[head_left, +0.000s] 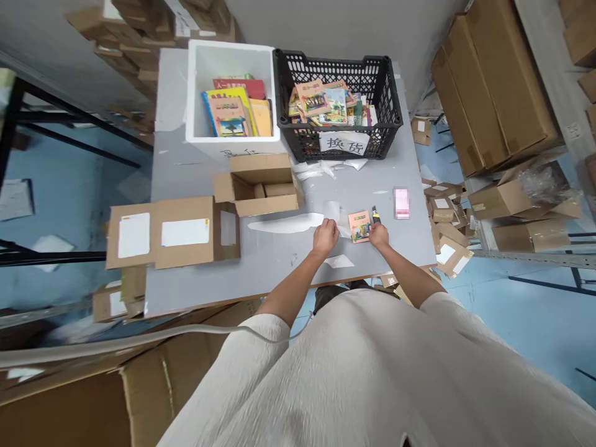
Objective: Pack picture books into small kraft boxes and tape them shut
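A small pink-covered book (pixel 359 227) lies on the table between my hands. My left hand (pixel 326 236) is closed at the book's left, its fingers pinching clear plastic film (pixel 343 227) that reaches toward the book. At the right edge of the book is my right hand (pixel 379 234), closed round a black and yellow utility knife (pixel 375 215) that points away from me. Some fingers of the right hand seem to touch the book's edge. My left fingertips are partly hidden.
A white foam box (pixel 192 99) and a black plastic crate (pixel 395 118), both with books, stand at the back. An open carton (pixel 267 205) and labelled cartons (pixel 181 254) sit at left. A phone (pixel 401 203) lies at right. White scraps (pixel 288 223) litter the table.
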Tool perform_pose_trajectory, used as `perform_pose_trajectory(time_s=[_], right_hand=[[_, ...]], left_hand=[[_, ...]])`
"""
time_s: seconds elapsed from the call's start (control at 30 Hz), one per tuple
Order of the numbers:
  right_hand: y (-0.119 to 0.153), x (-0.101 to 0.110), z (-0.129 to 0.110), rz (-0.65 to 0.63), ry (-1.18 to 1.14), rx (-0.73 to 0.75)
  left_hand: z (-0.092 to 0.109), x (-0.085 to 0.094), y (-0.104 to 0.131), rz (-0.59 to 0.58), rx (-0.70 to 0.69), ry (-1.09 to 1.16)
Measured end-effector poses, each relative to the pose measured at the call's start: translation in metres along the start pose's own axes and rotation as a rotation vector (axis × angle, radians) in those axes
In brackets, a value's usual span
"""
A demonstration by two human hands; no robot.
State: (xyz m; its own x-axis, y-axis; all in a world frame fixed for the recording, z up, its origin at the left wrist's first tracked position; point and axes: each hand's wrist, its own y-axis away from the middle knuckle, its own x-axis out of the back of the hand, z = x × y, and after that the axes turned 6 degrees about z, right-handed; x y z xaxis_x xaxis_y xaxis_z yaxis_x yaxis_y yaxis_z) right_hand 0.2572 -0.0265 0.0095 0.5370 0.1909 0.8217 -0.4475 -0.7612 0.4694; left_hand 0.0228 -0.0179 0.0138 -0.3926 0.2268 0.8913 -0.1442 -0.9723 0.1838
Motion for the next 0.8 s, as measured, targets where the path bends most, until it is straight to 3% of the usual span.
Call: perform_pose_trajectory(time_s=[0.17, 0.43, 0.6, 0.8], right_hand=[[0.011, -0.002, -0.032, 0.065, -0.115, 0.169], [0.048, -0.011, -0.091, -0.155, -0.416, 0.587], [0.062, -0.015, -0.127, -0.103, -0.523, 0.668], [0.07, -0.015, -0.171, -0.055, -0.629, 0.769]], left_hand=[[-0.014, 0.025, 0.011, 0.038, -0.008, 0.032], [-0.03, 0.059, 0.022, 0.169, -0.099, 0.168], [-0.039, 0.082, 0.022, 0.252, -0.144, 0.293], [-0.062, 0.115, 0.013, 0.375, -0.064, 0.368]])
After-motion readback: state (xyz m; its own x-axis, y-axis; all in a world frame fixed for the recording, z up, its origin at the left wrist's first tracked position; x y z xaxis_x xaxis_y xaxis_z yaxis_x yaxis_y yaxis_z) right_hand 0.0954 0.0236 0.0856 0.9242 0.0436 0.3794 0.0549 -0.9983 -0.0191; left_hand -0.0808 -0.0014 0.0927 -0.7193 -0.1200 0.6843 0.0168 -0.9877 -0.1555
